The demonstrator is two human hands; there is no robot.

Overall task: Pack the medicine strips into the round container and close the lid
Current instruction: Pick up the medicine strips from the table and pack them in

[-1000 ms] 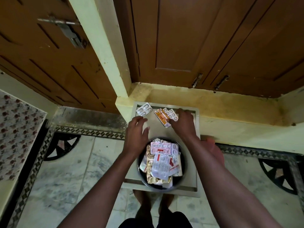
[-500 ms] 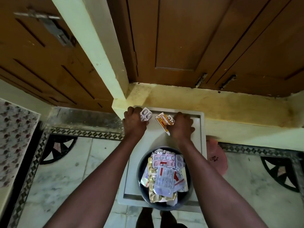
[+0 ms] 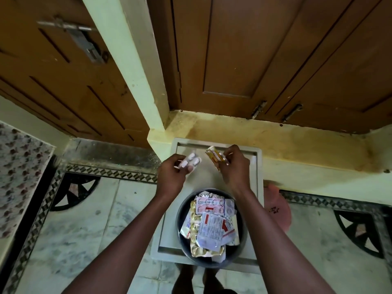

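Overhead: two brown wooden doors (image 3: 275,49), meeting at one pale green pillar (image 3: 127,64). Below, marble floor (image 3: 70,230) with a patterned black border. On it, one grey square tray-topped stand (image 3: 259,177), pushed against the yellow step under the right-hand door. Just right of the stand, partly hidden by the right forearm, one pink round lid (image 3: 280,215), off the container, with dark writing on it.

At the near end of the stand, one dark round container (image 3: 180,217), open, already heaped with medicine strips (image 3: 210,225): gold foil, white printed, pink-banded, overlapping; too tangled to count exactly, at least six. Bare grey stand surface beyond the container, under both hands.

Two bare hands, raised over the far half of the stand, apart from each other, forearms flanking the container.

Left hand (image 3: 171,175): fingers curled, thumb and fingertips pinched on one small white blister strip (image 3: 189,163), showing about four large tablets, tilted upward to the right.

Right hand (image 3: 235,166): likewise closed in a pinch, gripping an orange-and-yellow strip (image 3: 215,158) at its near end, far end pointing up and left; possibly a second silvery strip behind it, blurred, cannot tell.

Both held strips clear of the stand, not yet in the container.
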